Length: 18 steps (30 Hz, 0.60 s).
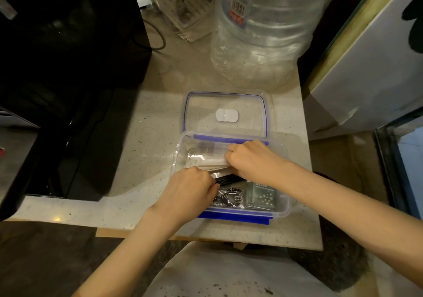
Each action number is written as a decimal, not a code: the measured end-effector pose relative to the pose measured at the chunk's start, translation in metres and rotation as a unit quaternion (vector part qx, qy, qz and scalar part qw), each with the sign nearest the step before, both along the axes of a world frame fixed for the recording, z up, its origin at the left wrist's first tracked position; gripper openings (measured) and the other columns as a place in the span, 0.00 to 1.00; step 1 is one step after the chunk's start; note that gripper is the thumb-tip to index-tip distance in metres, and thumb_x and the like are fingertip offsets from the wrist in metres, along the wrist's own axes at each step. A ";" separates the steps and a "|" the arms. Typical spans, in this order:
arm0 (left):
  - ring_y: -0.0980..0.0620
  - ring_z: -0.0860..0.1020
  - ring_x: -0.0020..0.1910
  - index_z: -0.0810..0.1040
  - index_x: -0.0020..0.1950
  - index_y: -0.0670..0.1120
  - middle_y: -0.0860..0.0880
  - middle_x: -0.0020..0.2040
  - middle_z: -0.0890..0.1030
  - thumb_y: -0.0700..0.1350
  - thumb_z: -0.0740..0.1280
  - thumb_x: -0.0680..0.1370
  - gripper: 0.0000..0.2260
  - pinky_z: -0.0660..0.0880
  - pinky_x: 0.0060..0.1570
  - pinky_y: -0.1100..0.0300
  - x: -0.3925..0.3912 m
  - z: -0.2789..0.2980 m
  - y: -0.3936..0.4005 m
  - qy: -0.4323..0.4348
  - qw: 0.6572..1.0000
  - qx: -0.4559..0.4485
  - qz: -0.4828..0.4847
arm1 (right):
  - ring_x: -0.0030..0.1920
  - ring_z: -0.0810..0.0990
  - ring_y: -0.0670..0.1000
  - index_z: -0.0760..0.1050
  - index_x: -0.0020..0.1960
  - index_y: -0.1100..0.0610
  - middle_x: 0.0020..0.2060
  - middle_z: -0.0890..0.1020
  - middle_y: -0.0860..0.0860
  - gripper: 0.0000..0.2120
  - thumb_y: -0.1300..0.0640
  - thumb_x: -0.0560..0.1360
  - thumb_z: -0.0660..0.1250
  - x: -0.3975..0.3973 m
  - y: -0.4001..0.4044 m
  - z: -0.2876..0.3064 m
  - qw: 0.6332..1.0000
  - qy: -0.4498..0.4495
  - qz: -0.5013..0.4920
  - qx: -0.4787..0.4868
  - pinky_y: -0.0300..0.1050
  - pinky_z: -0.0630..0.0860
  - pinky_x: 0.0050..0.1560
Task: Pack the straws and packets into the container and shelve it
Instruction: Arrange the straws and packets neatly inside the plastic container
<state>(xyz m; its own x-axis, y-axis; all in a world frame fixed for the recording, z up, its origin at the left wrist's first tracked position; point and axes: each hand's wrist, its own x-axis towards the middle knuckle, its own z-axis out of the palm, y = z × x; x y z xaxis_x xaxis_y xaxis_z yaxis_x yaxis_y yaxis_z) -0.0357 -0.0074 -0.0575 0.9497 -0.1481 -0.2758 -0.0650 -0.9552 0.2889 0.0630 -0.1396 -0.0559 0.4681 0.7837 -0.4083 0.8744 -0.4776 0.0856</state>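
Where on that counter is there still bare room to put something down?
Bare counter lies left of the container, up to the black appliance, with a narrower strip along the near edge. Behind, the lid and big water bottle crowd it. Both hands, left and right, fill the container.

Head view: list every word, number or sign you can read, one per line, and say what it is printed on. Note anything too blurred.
Nothing can be quoted with confidence.
Water bottle: a barcode with digits and a red label strip, too blurred to read.
Green packet in the container: a line of pale text above white stars, too small to read.
Lid: a white patch, no text visible.
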 end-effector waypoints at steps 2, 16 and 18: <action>0.51 0.75 0.35 0.79 0.41 0.45 0.47 0.41 0.83 0.50 0.56 0.80 0.16 0.69 0.36 0.61 0.001 0.000 0.000 0.010 1.000 0.003 -0.003 | 0.47 0.79 0.60 0.74 0.52 0.63 0.50 0.79 0.58 0.09 0.67 0.74 0.60 0.001 0.000 0.002 1.000 -0.007 -0.008 -0.006 0.46 0.59 0.28; 0.44 0.82 0.48 0.77 0.53 0.44 0.43 0.49 0.84 0.36 0.62 0.76 0.09 0.76 0.42 0.54 0.045 0.002 -0.007 -0.042 0.992 0.110 0.049 | 0.45 0.81 0.58 0.72 0.58 0.63 0.49 0.80 0.58 0.14 0.70 0.73 0.63 -0.016 -0.007 -0.010 0.979 -0.019 -0.136 0.149 0.47 0.71 0.36; 0.43 0.82 0.48 0.78 0.51 0.44 0.43 0.49 0.83 0.36 0.62 0.76 0.08 0.76 0.42 0.54 0.049 -0.001 -0.008 -0.029 0.987 0.148 0.053 | 0.46 0.81 0.57 0.71 0.58 0.61 0.50 0.80 0.57 0.12 0.66 0.75 0.63 -0.020 -0.011 -0.008 0.967 0.020 -0.181 0.178 0.48 0.78 0.42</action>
<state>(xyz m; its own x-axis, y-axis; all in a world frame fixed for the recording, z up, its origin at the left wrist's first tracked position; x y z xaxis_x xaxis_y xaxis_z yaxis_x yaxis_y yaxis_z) 0.0134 -0.0150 -0.0582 0.9712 0.0320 -0.2362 0.0318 -0.9995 -0.0047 0.0435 -0.1507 -0.0637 0.7275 0.6658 -0.1655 0.6436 -0.7459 -0.1714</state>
